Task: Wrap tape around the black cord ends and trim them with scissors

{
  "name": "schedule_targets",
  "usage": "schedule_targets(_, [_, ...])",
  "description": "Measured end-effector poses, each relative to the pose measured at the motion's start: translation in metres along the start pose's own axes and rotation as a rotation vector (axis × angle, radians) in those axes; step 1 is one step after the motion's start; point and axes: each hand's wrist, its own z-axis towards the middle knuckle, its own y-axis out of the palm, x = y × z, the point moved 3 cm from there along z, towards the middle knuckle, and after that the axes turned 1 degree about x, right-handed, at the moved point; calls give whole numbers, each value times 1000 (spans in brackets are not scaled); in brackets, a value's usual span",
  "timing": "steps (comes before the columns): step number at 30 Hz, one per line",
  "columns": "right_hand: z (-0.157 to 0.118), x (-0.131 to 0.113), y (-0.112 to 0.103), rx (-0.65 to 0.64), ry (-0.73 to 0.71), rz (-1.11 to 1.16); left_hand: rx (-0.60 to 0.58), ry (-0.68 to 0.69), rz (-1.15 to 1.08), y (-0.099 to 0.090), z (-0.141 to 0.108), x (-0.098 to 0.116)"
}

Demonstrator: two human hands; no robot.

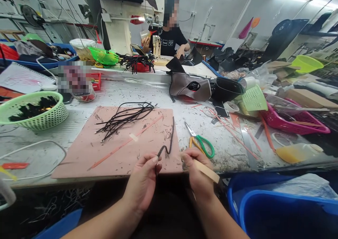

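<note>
My left hand (146,177) pinches one end of a black braided cord (171,140), whose other part curves up over the right edge of a pink mat (79,154). My right hand (199,173) is closed around a flat beige strip (207,171), just right of the mat's edge. Beyond my right hand lie scissors (202,142) with green and yellow handles, their blades apart. A loose bundle of black cords (126,117) rests on the upper part of the mat, near a long orange strip (113,151) that lies diagonally.
A green basket (52,117) of black pieces stands at the left. Right are a pink basket (303,124), a steel ruler (248,149) and a bottle (298,152). Blue bins (285,200) sit below the table's edge. A person (169,38) sits across, by a sewing machine.
</note>
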Motion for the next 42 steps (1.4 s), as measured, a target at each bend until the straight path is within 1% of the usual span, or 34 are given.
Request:
schedule_targets(1, [0, -1, -1, -1, 22, 22, 16, -8, 4, 0, 1, 0])
schedule_targets(5, [-1, -7, 11, -220, 191, 158, -34, -46, 24, 3, 0, -2])
schedule_targets(7, [-2, -9, 18, -264, 284, 226, -63, -52, 30, 5, -2, -2])
schedule_targets(10, [-2, -9, 25, -270, 369, 257, -80, -55, 37, 5, -3, -2])
schedule_targets(13, [-1, -8, 26, -243, 392, 230, -90, -53, 50, 4, -3, -2])
schedule_targets(18, [1, -10, 25, -243, 419, 233, -99, -28, 98, 4, -4, -2])
schedule_targets(25, [-2, -5, 25, -229, 432, 235, -116, 185, 301, 4, -4, 3])
schedule_targets(31, [-3, -1, 24, -193, 375, 196, -267, 488, 618, 2, -3, 11])
schedule_targets(34, [-3, -3, 22, -145, 340, 111, -327, 540, 674, 2, -3, 14])
schedule_targets(36, [-3, -6, 21, -147, 328, 74, -337, 508, 666, 2, -3, 14])
schedule_targets(37, [-3, -7, 22, -160, 320, 67, -327, 470, 647, 2, -2, 13])
schedule_targets(40, [-3, -10, 21, -201, 244, 65, -298, 268, 515, 2, -2, 11])
schedule_targets(42, [-2, -11, 20, -244, 168, 75, -319, 116, 417, 3, -2, 9])
